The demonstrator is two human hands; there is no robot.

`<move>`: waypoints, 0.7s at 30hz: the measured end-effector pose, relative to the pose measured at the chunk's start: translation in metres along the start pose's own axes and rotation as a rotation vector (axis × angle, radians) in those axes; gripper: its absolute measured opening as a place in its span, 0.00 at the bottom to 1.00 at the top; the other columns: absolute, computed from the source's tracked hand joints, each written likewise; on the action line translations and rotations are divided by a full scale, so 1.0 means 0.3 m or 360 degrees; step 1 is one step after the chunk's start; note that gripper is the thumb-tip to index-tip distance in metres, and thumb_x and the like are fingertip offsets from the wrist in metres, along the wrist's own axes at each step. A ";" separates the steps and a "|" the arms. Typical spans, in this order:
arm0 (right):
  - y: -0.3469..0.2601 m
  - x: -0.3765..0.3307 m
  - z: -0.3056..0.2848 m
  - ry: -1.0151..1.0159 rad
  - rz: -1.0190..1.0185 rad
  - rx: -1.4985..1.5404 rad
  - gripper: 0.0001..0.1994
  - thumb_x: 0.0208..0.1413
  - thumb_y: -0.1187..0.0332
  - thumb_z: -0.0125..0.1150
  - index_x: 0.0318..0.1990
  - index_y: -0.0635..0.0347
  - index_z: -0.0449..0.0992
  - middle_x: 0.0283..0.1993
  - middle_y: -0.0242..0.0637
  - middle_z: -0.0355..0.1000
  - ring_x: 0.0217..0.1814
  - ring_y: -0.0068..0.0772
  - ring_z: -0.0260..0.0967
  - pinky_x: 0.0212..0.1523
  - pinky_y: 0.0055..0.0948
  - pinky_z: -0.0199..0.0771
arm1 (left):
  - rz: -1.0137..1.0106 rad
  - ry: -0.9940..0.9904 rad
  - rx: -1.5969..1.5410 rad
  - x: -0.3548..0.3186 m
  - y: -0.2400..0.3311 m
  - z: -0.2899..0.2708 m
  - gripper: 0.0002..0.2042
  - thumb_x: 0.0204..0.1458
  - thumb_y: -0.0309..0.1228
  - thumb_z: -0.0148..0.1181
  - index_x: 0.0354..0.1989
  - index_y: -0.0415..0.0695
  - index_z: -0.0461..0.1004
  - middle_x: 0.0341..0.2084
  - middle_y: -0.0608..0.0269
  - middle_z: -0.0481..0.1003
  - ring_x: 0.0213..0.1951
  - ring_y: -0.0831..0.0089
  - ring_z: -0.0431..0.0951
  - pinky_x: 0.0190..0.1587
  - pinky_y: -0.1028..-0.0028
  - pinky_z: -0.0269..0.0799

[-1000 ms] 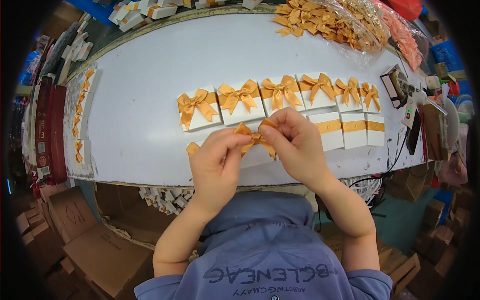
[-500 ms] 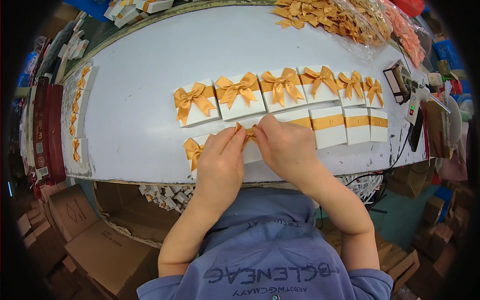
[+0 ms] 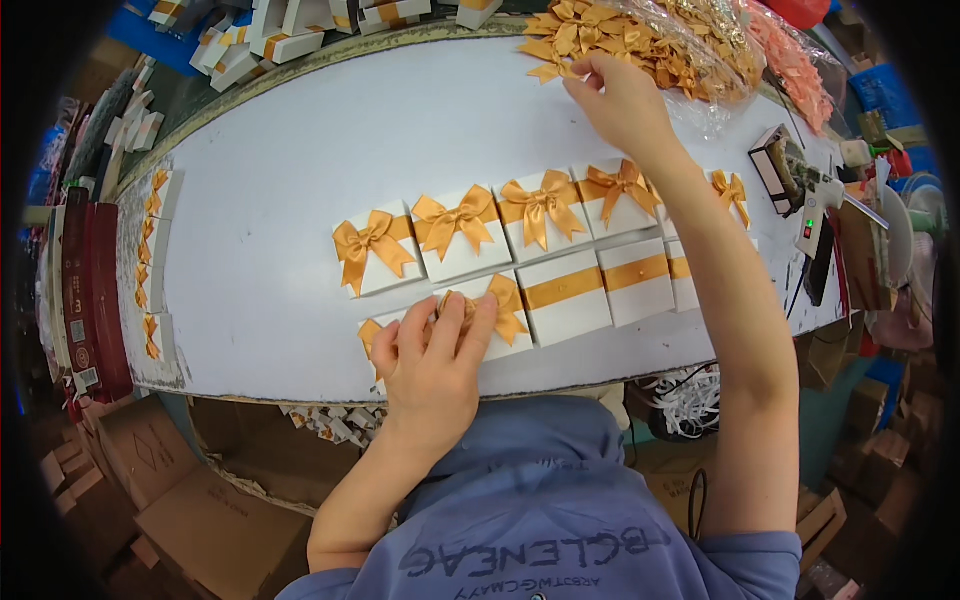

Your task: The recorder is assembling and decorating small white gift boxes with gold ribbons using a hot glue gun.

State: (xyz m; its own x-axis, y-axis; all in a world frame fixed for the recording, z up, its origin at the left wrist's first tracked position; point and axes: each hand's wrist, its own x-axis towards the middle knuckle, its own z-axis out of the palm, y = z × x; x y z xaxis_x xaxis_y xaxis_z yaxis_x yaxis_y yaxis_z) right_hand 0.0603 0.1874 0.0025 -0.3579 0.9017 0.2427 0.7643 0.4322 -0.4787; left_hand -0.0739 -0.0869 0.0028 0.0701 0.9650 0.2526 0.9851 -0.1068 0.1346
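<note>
My left hand (image 3: 435, 365) rests on a white box in the near row, its bent fingers apart and pressing down on a gold ribbon bow (image 3: 507, 308). Part of that bow is under the fingertips. Beside it, at the row's left end, another bowed white box (image 3: 372, 338) is mostly covered by the same hand. Reaching far across the table, my right hand (image 3: 628, 108) pinches at a loose gold bow (image 3: 548, 68) on the edge of the bow pile. To the right in the near row are white boxes (image 3: 562, 318) with a gold band and a small dot, without bows.
A far row of bowed white boxes (image 3: 458, 250) stands behind. More bowed boxes (image 3: 150, 270) line the left edge. A glue gun (image 3: 815, 215) stands at the right, near a bag of pink bows (image 3: 795, 70). White boxes (image 3: 290, 30) are heaped beyond the far edge.
My right hand has left the near-row box and travelled up to the pile of gold bows. My left hand stays on the box, its fingers now spread over the bow.
</note>
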 end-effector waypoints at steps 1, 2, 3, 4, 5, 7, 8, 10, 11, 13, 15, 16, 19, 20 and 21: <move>0.056 0.045 0.038 0.0008 0.0006 -0.0009 0.12 0.47 0.61 0.58 0.36 0.57 0.76 0.31 0.42 0.74 0.35 0.43 0.72 0.38 0.38 0.70 | 0.0011 0.0005 -0.0007 0.004 0.002 0.005 0.20 0.44 0.23 0.50 0.49 0.46 0.70 0.44 0.62 0.68 0.48 0.65 0.64 0.49 0.66 0.49; 0.105 0.083 0.062 0.0028 0.0086 -0.0082 0.12 0.46 0.61 0.59 0.34 0.58 0.75 0.29 0.39 0.73 0.32 0.38 0.70 0.34 0.34 0.69 | 0.0023 -0.0021 -0.0005 0.010 0.011 0.000 0.20 0.44 0.23 0.50 0.49 0.47 0.70 0.44 0.62 0.69 0.48 0.65 0.64 0.49 0.65 0.49; 0.109 0.107 0.076 0.0040 0.0152 -0.0143 0.12 0.44 0.61 0.61 0.31 0.60 0.74 0.27 0.36 0.72 0.28 0.32 0.69 0.31 0.31 0.67 | 0.0019 -0.0048 0.0008 0.015 0.012 -0.005 0.20 0.44 0.23 0.50 0.49 0.47 0.70 0.43 0.62 0.69 0.48 0.65 0.64 0.49 0.64 0.49; 0.121 0.119 0.080 0.0048 0.0144 -0.0142 0.12 0.44 0.61 0.61 0.31 0.60 0.74 0.27 0.36 0.72 0.28 0.32 0.69 0.31 0.31 0.67 | 0.0018 -0.0038 0.0013 0.022 0.012 -0.009 0.20 0.44 0.23 0.50 0.49 0.47 0.70 0.43 0.62 0.69 0.48 0.65 0.64 0.49 0.64 0.49; 0.103 0.120 0.087 -0.0051 0.0178 -0.0179 0.12 0.43 0.61 0.62 0.30 0.60 0.73 0.27 0.36 0.72 0.29 0.33 0.69 0.31 0.31 0.67 | 0.0037 -0.0073 0.0041 0.019 0.007 -0.017 0.20 0.43 0.23 0.51 0.49 0.47 0.71 0.43 0.62 0.68 0.48 0.65 0.64 0.49 0.65 0.49; 0.082 0.108 0.081 -0.0143 0.0213 -0.0219 0.12 0.42 0.61 0.63 0.29 0.60 0.73 0.27 0.36 0.72 0.29 0.34 0.69 0.31 0.31 0.68 | 0.0062 -0.0104 0.0067 0.035 -0.008 -0.031 0.20 0.42 0.24 0.53 0.48 0.46 0.71 0.43 0.61 0.68 0.48 0.64 0.65 0.49 0.65 0.49; 0.049 0.087 0.059 -0.0206 0.0148 -0.0152 0.11 0.42 0.63 0.63 0.28 0.61 0.73 0.28 0.36 0.72 0.30 0.34 0.69 0.32 0.31 0.67 | 0.0033 0.0008 -0.0092 0.060 -0.028 -0.033 0.20 0.42 0.24 0.55 0.48 0.45 0.70 0.44 0.61 0.68 0.48 0.64 0.65 0.49 0.64 0.51; -0.030 0.033 0.011 -0.0278 0.0074 -0.0070 0.10 0.42 0.64 0.63 0.27 0.61 0.72 0.28 0.36 0.72 0.30 0.34 0.68 0.32 0.31 0.67 | -0.0060 0.0266 -0.0458 0.127 -0.058 -0.051 0.19 0.41 0.24 0.59 0.46 0.43 0.70 0.43 0.59 0.68 0.47 0.62 0.66 0.48 0.64 0.53; -0.073 -0.003 -0.022 -0.0319 -0.0154 -0.0031 0.07 0.42 0.66 0.61 0.26 0.60 0.73 0.29 0.38 0.71 0.33 0.38 0.69 0.34 0.34 0.68 | -0.0121 0.0412 -0.0669 0.173 -0.073 -0.065 0.18 0.41 0.25 0.60 0.44 0.42 0.70 0.43 0.58 0.68 0.47 0.60 0.66 0.49 0.63 0.54; -0.154 -0.073 -0.096 -0.0353 -0.0380 0.0011 0.05 0.42 0.69 0.58 0.25 0.59 0.73 0.30 0.41 0.71 0.36 0.41 0.70 0.36 0.37 0.69 | -0.0139 0.0663 -0.0719 0.291 -0.093 -0.069 0.11 0.44 0.23 0.60 0.37 0.41 0.69 0.36 0.59 0.71 0.39 0.63 0.71 0.42 0.68 0.62; -0.211 -0.142 -0.163 -0.0539 -0.0430 0.0150 0.07 0.40 0.69 0.59 0.29 0.59 0.74 0.31 0.43 0.71 0.32 0.42 0.70 0.34 0.36 0.69 | -0.0297 0.0546 -0.1157 0.363 -0.083 -0.042 0.08 0.46 0.22 0.58 0.33 0.41 0.67 0.32 0.60 0.71 0.34 0.68 0.72 0.36 0.72 0.64; -0.216 -0.180 -0.175 -0.0533 -0.0425 0.0153 0.07 0.40 0.69 0.59 0.29 0.59 0.74 0.31 0.43 0.71 0.32 0.42 0.70 0.34 0.36 0.69 | -0.0462 0.0414 -0.1592 0.383 -0.073 -0.031 0.06 0.47 0.20 0.57 0.30 0.41 0.65 0.28 0.62 0.71 0.29 0.73 0.72 0.31 0.77 0.65; -0.193 -0.265 -0.207 -0.0358 0.0001 0.0729 0.15 0.45 0.68 0.61 0.41 0.63 0.72 0.30 0.39 0.73 0.21 0.26 0.66 0.23 0.27 0.66 | -0.0563 0.0536 -0.1976 0.389 -0.016 0.012 0.06 0.49 0.18 0.54 0.28 0.40 0.62 0.22 0.65 0.68 0.21 0.84 0.68 0.23 0.83 0.62; -0.180 -0.289 -0.210 -0.0347 0.0018 0.0719 0.15 0.45 0.68 0.61 0.41 0.63 0.72 0.30 0.39 0.73 0.21 0.26 0.66 0.23 0.27 0.66 | -0.0688 0.0575 -0.2183 0.381 0.011 0.015 0.06 0.49 0.18 0.54 0.28 0.40 0.62 0.22 0.66 0.67 0.22 0.85 0.67 0.23 0.82 0.63; -0.172 -0.312 -0.208 -0.0516 0.0301 0.1193 0.14 0.48 0.69 0.60 0.41 0.65 0.70 0.27 0.34 0.70 0.19 0.18 0.62 0.20 0.20 0.61 | -0.0680 0.0560 -0.2194 0.368 0.038 0.021 0.06 0.49 0.18 0.54 0.28 0.40 0.62 0.22 0.66 0.67 0.22 0.85 0.67 0.23 0.82 0.63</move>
State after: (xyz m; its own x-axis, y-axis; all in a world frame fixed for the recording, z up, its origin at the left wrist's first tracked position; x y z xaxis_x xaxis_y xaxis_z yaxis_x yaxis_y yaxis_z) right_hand 0.0879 0.0799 0.0572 -0.4836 0.8698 -0.0980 0.3086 0.0647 -0.9490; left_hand -0.0539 0.0201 0.0262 -0.4181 0.8964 0.1472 -0.0141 -0.1684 0.9856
